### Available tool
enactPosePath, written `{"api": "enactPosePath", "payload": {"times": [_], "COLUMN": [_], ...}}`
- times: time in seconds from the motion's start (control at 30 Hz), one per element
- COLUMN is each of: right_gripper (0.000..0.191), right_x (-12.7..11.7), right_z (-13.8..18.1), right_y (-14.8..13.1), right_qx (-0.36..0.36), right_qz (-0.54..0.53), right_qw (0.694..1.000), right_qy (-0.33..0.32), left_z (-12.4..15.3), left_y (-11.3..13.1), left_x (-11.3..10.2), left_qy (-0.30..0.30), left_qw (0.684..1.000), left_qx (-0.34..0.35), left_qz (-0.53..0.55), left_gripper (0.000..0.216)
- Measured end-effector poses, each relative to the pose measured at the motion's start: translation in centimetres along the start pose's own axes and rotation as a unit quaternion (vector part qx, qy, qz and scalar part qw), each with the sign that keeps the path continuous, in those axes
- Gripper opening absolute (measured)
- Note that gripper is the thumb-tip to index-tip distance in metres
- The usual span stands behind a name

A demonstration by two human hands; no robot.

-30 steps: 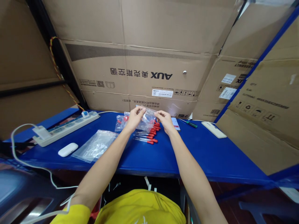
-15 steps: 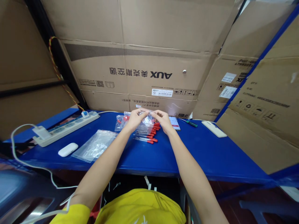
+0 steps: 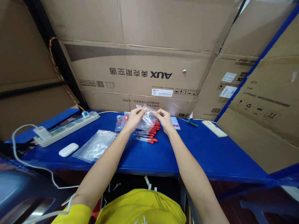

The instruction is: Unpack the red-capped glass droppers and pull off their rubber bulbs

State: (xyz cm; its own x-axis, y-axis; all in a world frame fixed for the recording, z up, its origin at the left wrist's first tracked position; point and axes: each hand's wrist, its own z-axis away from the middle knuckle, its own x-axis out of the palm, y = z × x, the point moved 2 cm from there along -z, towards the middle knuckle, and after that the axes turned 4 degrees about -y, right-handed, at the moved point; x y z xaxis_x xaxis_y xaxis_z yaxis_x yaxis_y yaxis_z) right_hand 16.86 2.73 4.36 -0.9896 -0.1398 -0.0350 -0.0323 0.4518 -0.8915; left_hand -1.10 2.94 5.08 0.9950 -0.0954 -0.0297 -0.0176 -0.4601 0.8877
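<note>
Between my two hands a clear plastic zip bag is held up by its top edge. My left hand pinches its left side, and my right hand pinches the right side. Whether anything lies inside this bag I cannot tell. Below and behind it, glass droppers with red rubber bulbs lie in a row on the blue table, bulbs pointing right. Just left of my left hand lie clear bags with red-bulbed droppers. A stack of flat clear bags rests beside my left forearm.
A white power strip with plugs and a white earphone case are on the left. To the right lie a phone with a lit screen, a green screwdriver and a pale phone. Cardboard walls enclose the table.
The bag's top edge has tilted and spread between my hands, its left corner now standing higher. My fingers have moved slightly apart. Things on the table look unchanged.
</note>
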Motion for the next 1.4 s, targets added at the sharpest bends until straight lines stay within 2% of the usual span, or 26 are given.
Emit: {"api": "enactPosePath", "payload": {"times": [0.27, 0.43, 0.67, 0.83, 1.07, 1.23, 1.4], "right_gripper": [0.046, 0.037, 0.040, 0.043, 0.045, 0.045, 0.041], "right_x": [0.2, 0.5, 0.9, 0.6, 1.5, 2.3, 2.5], "right_z": [0.0, 0.1, 0.2, 0.1, 0.5, 0.9, 1.2], "right_y": [0.5, 0.2, -0.1, 0.1, -0.1, -0.4, -0.5], "right_qx": [0.010, 0.022, -0.006, -0.030, -0.019, -0.028, -0.047], "right_qz": [-0.015, 0.000, -0.007, 0.000, 0.013, 0.040, 0.070], "right_qw": [0.999, 0.999, 0.998, 0.997, 0.997, 0.997, 0.996], "right_qy": [-0.027, -0.043, -0.062, -0.066, -0.080, -0.059, -0.003], "left_z": [-0.3, -0.1, 0.3, 0.7, 0.7, 0.9, 0.9], "left_y": [-0.4, 0.0, 0.2, 0.4, 1.4, 1.6, 1.5], "left_x": [-0.1, 0.1, 0.6, 0.7, 0.2, -0.2, -0.2], "left_qy": [-0.014, -0.021, -0.082, -0.066, -0.027, -0.006, -0.026], "left_qw": [1.000, 0.998, 0.987, 0.973, 0.944, 0.923, 0.920], "left_qx": [0.005, 0.028, 0.070, 0.076, 0.139, 0.139, 0.112], "left_qz": [-0.013, -0.052, -0.121, -0.207, -0.299, -0.359, -0.374], "left_gripper": [0.036, 0.035, 0.034, 0.040, 0.042, 0.045, 0.037]}}
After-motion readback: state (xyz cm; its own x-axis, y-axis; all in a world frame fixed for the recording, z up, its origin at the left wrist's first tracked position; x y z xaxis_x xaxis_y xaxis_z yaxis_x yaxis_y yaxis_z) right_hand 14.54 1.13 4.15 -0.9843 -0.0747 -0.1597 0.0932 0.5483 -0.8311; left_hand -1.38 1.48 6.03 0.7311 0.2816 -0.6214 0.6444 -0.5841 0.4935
